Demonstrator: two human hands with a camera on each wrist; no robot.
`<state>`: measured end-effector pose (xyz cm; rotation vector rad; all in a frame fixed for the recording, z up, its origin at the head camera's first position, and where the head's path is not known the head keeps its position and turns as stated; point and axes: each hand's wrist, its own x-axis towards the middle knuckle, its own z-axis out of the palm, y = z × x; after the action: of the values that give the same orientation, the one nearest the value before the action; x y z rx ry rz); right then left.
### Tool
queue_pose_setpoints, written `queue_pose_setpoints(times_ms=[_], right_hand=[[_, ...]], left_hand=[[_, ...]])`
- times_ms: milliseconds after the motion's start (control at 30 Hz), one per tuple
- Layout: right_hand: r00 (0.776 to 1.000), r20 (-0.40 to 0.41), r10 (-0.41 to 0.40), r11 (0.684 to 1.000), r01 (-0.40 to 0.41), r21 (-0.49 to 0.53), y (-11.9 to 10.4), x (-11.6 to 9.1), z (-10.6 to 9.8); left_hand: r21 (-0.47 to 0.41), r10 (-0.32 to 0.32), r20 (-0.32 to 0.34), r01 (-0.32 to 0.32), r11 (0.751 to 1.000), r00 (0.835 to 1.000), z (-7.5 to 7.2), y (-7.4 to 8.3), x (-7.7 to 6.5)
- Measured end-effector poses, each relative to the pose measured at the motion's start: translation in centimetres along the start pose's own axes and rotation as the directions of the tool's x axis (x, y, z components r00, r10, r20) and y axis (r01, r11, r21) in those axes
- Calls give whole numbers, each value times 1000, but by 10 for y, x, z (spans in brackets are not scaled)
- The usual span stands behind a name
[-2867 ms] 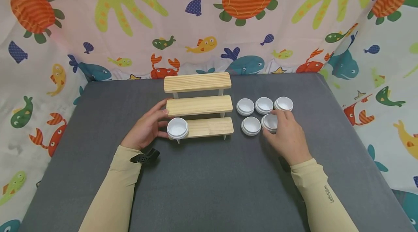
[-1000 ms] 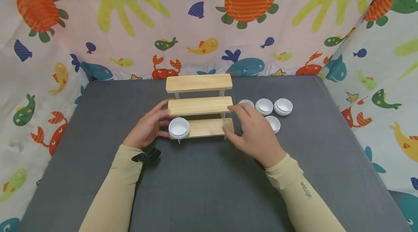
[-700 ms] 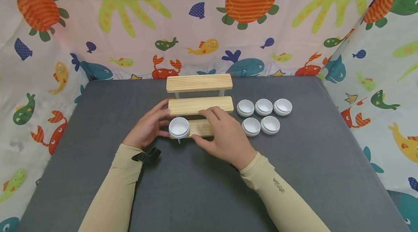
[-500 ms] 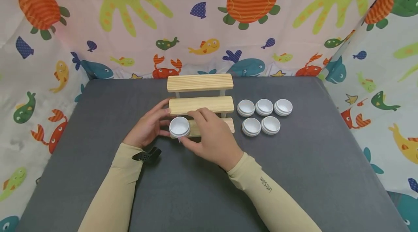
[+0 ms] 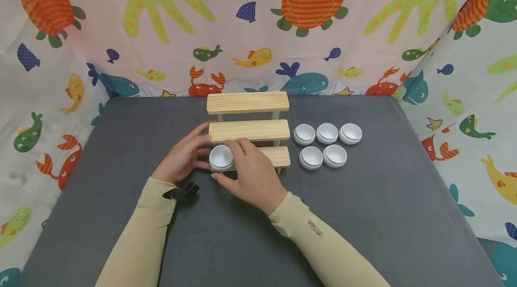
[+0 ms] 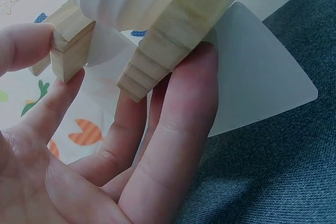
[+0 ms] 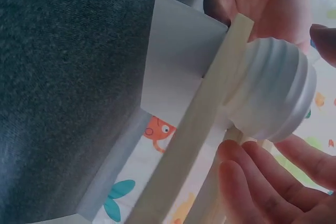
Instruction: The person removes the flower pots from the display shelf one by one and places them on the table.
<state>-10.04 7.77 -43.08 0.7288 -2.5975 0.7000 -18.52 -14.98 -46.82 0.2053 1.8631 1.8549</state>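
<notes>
The small white ribbed jar [image 5: 221,157] sits at the left end of the lowest step of the wooden three-tier rack [image 5: 248,130]. The right hand [image 5: 250,174] curls its fingers [image 7: 252,177] around the jar's rim; the left hand [image 5: 183,156] steadies the rack's end with relaxed fingers. The jar looks light, rigid plastic — best pinched across its ridged sides, which offer grip.

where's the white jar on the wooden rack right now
In the head view the white jar sits at the left end of the wooden rack's bottom step, between the left hand and right hand.
</notes>
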Motion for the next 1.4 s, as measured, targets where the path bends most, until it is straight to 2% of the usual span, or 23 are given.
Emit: queue_pose_setpoints(times_ms=[567,1000,1400], right_hand=[[1000,14,5,999,-6,45,2,2,6],[999,44,16,997,-20,78,3,0,11],[998,65,16,994,-22,103,5,0,7]], left_hand=[[12,7,10,-7,1000,1000,-1,0,1],[-26,-5,6,5,1000,1000,1,-1,-1],[-24,2,14,-2,1000,1000,1,0,2]])
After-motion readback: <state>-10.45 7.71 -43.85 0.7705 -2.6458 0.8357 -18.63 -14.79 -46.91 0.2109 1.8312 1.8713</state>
